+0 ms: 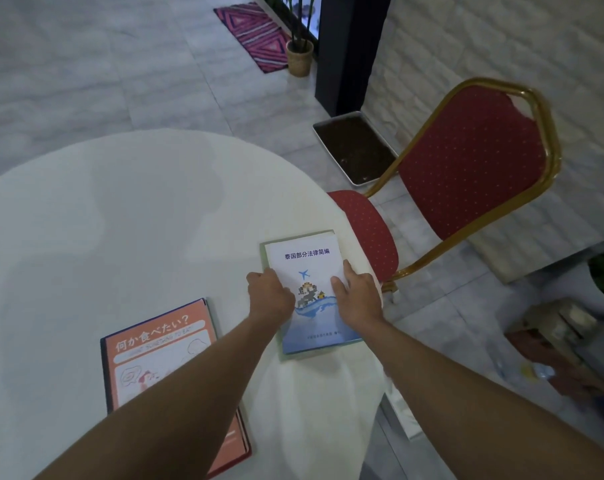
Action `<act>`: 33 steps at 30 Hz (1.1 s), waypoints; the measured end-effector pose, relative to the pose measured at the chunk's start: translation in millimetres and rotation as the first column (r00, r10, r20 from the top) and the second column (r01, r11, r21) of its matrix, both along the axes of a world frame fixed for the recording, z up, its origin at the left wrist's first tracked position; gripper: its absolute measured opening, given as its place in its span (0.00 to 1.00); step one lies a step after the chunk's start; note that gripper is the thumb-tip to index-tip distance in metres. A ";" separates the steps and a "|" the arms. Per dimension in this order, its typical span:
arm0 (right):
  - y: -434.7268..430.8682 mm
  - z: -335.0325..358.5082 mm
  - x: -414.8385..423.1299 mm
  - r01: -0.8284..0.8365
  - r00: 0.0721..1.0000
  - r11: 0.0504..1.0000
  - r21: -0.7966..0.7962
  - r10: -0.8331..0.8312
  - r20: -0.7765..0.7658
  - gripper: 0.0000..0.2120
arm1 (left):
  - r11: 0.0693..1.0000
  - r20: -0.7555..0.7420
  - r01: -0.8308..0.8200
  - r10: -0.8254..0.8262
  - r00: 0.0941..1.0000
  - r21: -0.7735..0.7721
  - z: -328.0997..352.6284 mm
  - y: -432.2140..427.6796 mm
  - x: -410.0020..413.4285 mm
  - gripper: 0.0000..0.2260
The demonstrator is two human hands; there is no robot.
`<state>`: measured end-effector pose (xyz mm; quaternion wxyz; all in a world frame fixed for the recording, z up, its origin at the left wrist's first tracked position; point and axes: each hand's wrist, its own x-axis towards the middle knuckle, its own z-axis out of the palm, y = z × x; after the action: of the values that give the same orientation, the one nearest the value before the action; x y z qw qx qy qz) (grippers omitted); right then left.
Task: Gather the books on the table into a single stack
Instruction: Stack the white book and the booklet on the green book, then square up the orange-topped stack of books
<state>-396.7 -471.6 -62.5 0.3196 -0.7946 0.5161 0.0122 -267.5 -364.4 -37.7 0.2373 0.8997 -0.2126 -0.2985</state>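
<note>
A white and blue book (307, 261) with a plane drawing lies on top of a pale green book (264, 252) near the right edge of the round white table (120, 220). Both my hands rest on the top book. My left hand (271, 296) presses its left side with fingers curled. My right hand (357, 296) lies flat along its right edge. An orange book (162, 344) with Japanese lettering lies to the left, nearer to me, partly hidden under my left forearm; a dark cover edge shows beneath it.
A red chair (473, 161) with a gold frame stands close to the table's right edge. A metal tray (356, 147) of dark soil sits on the floor beyond it. A potted plant (299, 57) and a patterned rug (255, 34) lie farther off.
</note>
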 end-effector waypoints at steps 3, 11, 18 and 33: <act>1.3 0.0 0.7 -0.025 0.999 1.000 0.007 0.026 -0.037 0.28 | 1.000 -0.005 0.019 -0.019 1.000 0.015 -1.8 -0.3 4.8 0.12; -0.3 8.9 1.4 -0.037 0.997 0.999 0.019 0.038 -0.067 0.28 | 0.984 0.010 0.161 -0.162 0.987 0.071 1.2 5.9 10.5 0.16; 24.3 37.1 16.1 -0.138 0.985 0.964 -0.229 0.109 -0.133 0.27 | 0.964 0.059 0.247 -0.254 0.965 0.097 16.0 57.1 33.2 0.17; 168.4 22.8 94.4 -0.435 0.899 0.897 0.083 0.437 -0.011 0.28 | 0.940 0.147 -0.201 0.166 0.975 0.274 9.7 252.1 59.7 0.29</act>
<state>-302.3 -303.2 -39.7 0.3321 -0.8764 0.3290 0.1155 -207.8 -112.4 -28.0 0.1173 0.9570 -0.0962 -0.2473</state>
